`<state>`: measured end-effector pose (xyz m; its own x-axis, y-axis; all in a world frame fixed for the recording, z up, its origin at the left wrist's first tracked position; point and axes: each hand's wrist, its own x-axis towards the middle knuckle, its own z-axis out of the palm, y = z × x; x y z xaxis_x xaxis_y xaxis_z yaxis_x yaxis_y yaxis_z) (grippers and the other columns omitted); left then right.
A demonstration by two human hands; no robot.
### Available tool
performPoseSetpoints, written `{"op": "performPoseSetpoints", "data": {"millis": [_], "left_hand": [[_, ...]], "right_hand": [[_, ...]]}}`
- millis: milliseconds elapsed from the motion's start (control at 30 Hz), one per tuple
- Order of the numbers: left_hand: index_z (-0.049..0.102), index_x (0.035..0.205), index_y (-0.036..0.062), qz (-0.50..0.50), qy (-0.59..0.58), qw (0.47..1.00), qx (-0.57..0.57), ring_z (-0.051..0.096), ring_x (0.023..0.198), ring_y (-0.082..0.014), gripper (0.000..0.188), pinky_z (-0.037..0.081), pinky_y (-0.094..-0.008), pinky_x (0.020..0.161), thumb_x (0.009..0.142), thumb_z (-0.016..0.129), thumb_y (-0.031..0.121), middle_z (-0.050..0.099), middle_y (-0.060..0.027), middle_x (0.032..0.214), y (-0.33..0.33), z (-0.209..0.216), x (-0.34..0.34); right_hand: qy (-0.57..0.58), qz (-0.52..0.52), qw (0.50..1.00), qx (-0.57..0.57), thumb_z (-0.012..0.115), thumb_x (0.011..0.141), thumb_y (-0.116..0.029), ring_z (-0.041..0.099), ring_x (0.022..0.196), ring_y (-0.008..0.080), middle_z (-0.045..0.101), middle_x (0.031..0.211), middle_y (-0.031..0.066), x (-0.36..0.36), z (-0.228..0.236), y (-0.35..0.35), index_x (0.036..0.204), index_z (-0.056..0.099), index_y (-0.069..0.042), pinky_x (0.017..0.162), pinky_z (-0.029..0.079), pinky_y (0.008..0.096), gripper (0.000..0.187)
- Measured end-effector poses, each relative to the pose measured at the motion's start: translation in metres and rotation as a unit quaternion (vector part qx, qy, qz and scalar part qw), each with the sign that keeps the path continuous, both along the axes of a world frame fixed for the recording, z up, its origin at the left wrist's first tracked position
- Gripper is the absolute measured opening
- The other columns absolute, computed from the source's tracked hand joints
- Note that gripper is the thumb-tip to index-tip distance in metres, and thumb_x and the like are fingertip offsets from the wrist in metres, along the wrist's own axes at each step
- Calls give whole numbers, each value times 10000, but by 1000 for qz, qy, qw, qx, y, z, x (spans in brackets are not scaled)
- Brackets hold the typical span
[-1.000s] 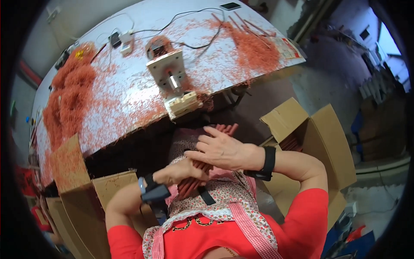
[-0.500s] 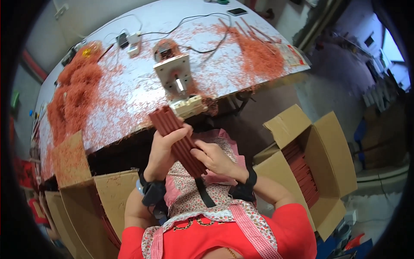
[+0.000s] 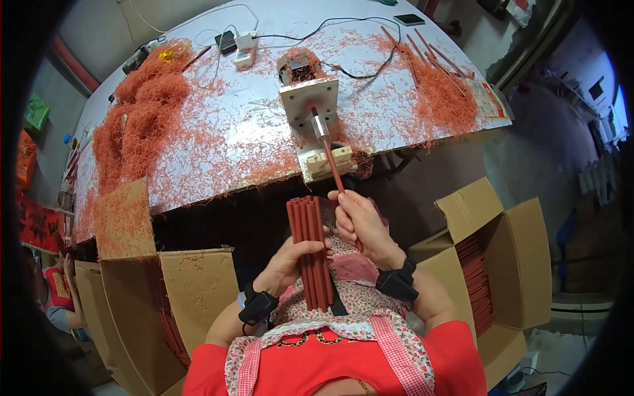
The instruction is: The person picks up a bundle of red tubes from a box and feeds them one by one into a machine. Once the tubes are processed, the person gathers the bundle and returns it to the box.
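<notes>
My left hand (image 3: 294,259) is wrapped round a bundle of reddish-brown sticks (image 3: 309,228), held upright over my lap. In my closed right hand (image 3: 360,224) is one single reddish-brown stick (image 3: 335,168). Its far end reaches the metal shaft (image 3: 320,127) of a small motor (image 3: 300,66) with a square plate (image 3: 310,102), at the table's front edge. The stick passes over a cream-coloured notched block (image 3: 327,160) below the shaft. Whether the tip sits inside the shaft's end is too small to tell.
Red-orange shavings heap on the white table (image 3: 231,125), in a big pile (image 3: 142,125) at left and another (image 3: 446,99) at right. Cardboard boxes holding sticks stand either side of me: a left box (image 3: 198,280) and a right box (image 3: 528,264). A cable (image 3: 356,20) crosses the table. Another person (image 3: 59,290) is at far left.
My right hand has left the bundle and moved up and forward with one stick, now at the motor shaft. The bundle has come lower and more upright in my left hand. The view has shifted.
</notes>
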<state>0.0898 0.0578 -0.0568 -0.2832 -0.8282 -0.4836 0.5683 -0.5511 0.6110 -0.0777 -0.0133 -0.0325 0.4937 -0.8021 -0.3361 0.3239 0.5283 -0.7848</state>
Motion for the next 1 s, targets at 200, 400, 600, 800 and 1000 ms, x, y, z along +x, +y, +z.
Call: {"op": "performPoseSetpoints", "data": {"millis": [200, 400, 600, 800, 1000], "left_hand": [[493, 1155, 18, 20, -8, 999, 36, 628, 812, -183, 409, 522, -321, 763, 784, 655, 69, 626, -80, 934, -2, -5, 0], [509, 1138, 14, 35, -49, 997, -40, 628, 816, -167, 398, 515, -311, 757, 784, 674, 90, 638, -72, 903, -14, 17, 1], [567, 1029, 21, 80, -128, 985, -83, 617, 746, -129, 265, 515, -273, 681, 798, 684, 79, 622, -41, 858, -36, 31, -5], [568, 1026, 11, 147, -126, 974, -118, 620, 762, -122, 253, 517, -275, 687, 807, 676, 77, 633, -42, 878, -56, 27, -26], [569, 1037, 20, 100, -78, 989, -76, 620, 764, -123, 239, 511, -262, 702, 826, 660, 87, 633, -42, 899, -45, 24, -26]], "right_hand": [[-34, -1, 999, 33, 374, 1009, -223, 324, 381, 42, 346, 526, -45, 0, 4, 1, 1121, 471, -30, 355, 263, 189, 244], [-33, -4, 997, 69, 381, 1007, -234, 321, 383, 43, 342, 530, -47, -7, 4, 16, 1123, 476, -43, 358, 260, 184, 243], [-54, 0, 998, 38, 401, 997, -229, 341, 391, 44, 370, 540, -49, 3, -7, 1, 1136, 476, -45, 374, 267, 187, 243], [237, -51, 947, -210, 459, 963, -172, 410, 450, 33, 447, 589, -38, 3, -8, 39, 1163, 487, -18, 411, 299, 194, 255], [115, -41, 989, -82, 478, 952, -155, 412, 468, 30, 450, 608, -38, -10, -9, 37, 1167, 499, 0, 431, 311, 184, 266]]}}
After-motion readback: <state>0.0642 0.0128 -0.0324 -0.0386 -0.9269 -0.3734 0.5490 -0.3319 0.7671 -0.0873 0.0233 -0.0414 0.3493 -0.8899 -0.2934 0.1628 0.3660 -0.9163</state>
